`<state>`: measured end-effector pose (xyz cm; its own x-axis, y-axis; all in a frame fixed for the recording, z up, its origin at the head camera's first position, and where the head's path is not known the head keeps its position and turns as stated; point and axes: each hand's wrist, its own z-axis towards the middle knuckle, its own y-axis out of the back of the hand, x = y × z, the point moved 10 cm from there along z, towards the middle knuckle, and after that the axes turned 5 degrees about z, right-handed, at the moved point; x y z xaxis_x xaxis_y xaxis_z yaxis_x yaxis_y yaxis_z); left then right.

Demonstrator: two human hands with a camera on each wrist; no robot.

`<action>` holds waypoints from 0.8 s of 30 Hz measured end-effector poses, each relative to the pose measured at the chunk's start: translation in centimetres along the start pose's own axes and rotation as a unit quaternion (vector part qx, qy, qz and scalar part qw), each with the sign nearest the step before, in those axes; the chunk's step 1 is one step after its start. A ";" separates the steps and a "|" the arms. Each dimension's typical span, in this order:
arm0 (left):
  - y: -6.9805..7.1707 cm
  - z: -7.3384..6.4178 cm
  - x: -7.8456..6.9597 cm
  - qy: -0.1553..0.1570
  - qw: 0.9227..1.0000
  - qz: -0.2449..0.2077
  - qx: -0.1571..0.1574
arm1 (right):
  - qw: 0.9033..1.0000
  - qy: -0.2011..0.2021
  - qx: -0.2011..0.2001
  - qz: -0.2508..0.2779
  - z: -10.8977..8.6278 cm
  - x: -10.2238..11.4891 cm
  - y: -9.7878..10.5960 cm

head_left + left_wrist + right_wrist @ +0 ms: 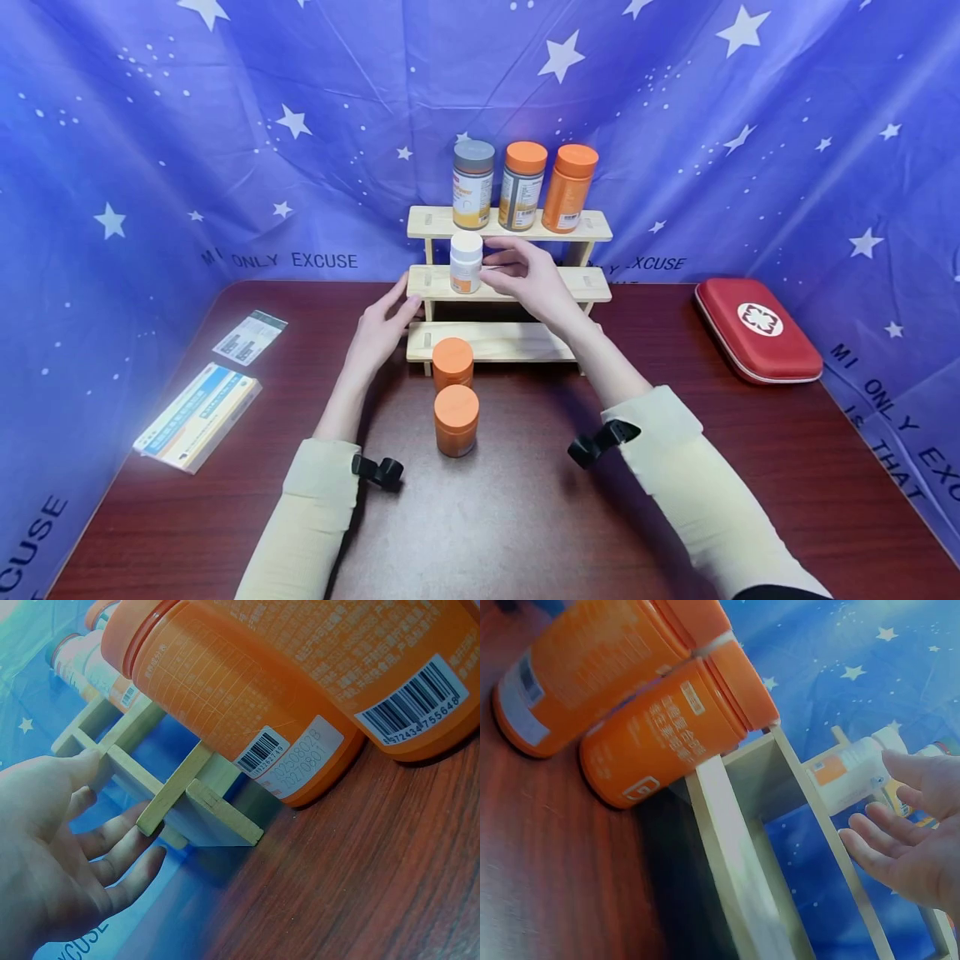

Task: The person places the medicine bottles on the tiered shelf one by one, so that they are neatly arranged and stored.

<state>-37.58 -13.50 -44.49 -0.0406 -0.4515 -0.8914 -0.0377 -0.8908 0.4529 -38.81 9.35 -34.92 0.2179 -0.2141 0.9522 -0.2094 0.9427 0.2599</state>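
White bottle [466, 265]: upright on the middle shelf [431, 285] of the wooden rack [517, 342], toward its 9 o'clock end in the head view
Right hand [542, 282]: at the bottle's 3 o'clock, fingers apart and relaxed, thumb below them; cannot tell whether the tips touch it
Left hand [378, 333]: at the rack's 9 o'clock, fingers apart and loosely bent, tips by the middle shelf's end
Top shelf [435, 223]: three bottles [522, 190] in a row
Orange jars [455, 421]: two, at the rack's 7 o'clock
Red case [761, 333]: rack's 3 o'clock
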 end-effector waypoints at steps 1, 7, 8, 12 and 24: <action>0.0 0.0 0.0 0.000 1.000 0.000 -0.001 | 1.000 0.001 -0.006 0.004 -0.4 0.0 0.2; -0.1 0.0 0.1 0.002 1.000 -0.003 0.001 | 0.999 0.029 -0.021 -0.004 -3.1 0.1 0.6; -0.1 -0.1 0.1 0.002 1.000 -0.003 0.001 | 0.999 0.032 -0.021 -0.005 -3.5 0.1 0.6; -0.1 -0.1 0.1 0.005 1.000 -0.001 0.002 | 0.999 0.038 -0.022 -0.001 -5.3 -0.5 0.5; 0.1 -0.3 -0.1 0.007 1.000 0.014 0.003 | 0.999 0.007 -0.018 0.031 -10.0 -3.9 -0.1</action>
<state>-37.32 -13.52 -44.39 -0.0285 -0.4767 -0.8786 -0.0427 -0.8776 0.4775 -30.16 12.63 -40.30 0.2198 -0.1522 0.9636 -0.1880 0.9626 0.1949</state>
